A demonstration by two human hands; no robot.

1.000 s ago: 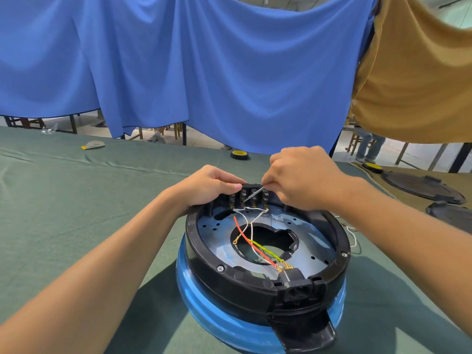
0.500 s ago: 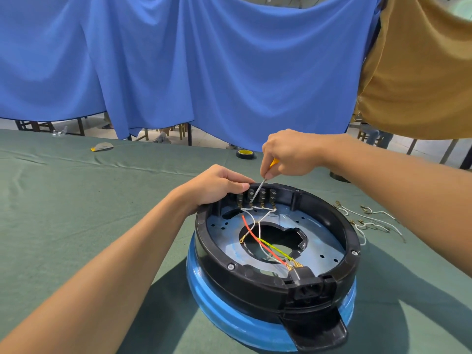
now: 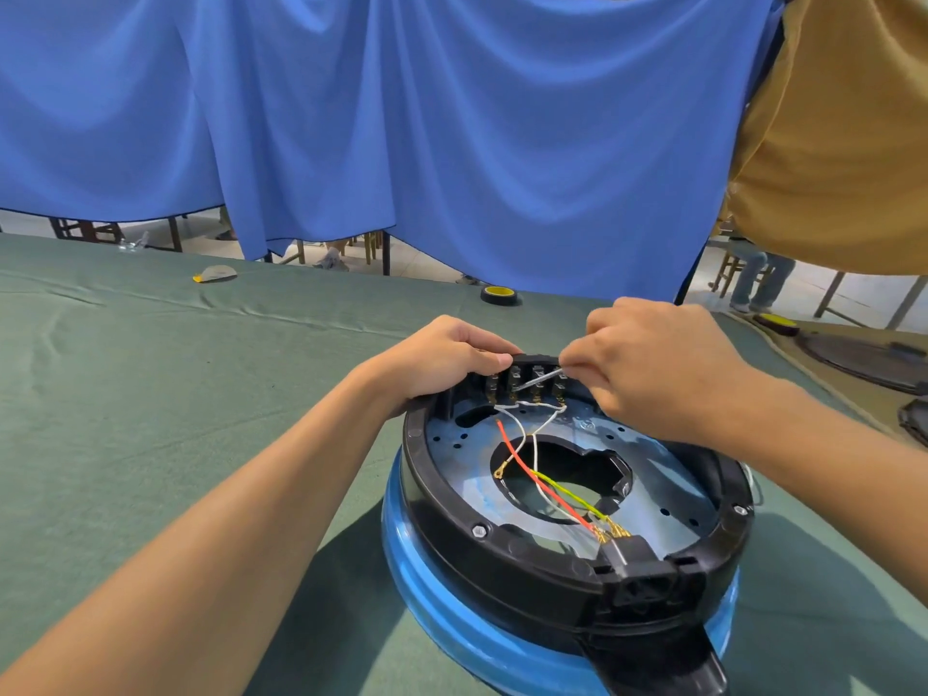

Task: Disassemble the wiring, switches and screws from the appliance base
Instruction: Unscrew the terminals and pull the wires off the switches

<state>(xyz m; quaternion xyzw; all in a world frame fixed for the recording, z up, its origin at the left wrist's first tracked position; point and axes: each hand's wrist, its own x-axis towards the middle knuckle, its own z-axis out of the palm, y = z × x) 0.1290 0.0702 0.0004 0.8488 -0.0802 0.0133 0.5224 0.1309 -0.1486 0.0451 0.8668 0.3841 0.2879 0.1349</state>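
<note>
One base (image 3: 527, 560), a black ring on a blue body, sits on the green table (image 3: 150, 394), low and right of centre. At its far rim stand four switches (image 3: 493, 386) in a row. From them white wires (image 3: 535, 449) loop down over the centre hole; where they cross, their count cannot be told. One red wire (image 3: 532, 469) and one yellow-green wire (image 3: 572, 494) run to the one socket (image 3: 638, 555) at the near rim. Two bolts (image 3: 478, 530) show on the ring.

The left hand (image 3: 442, 356) grips the far-left rim, fingers curled over it, thumb beside the switches. The right hand (image 3: 653, 364) is closed around one screwdriver (image 3: 535, 380), whose shaft slants down to the second switch from the left; the hand hides the handle and the ring's far-right side.

Beyond lie one tape roll (image 3: 498, 295) and one small grey scrap (image 3: 215, 274). Dark lids (image 3: 863, 354) lie at the right. A blue cloth (image 3: 452, 143) and a tan cloth (image 3: 843, 143) hang behind.
</note>
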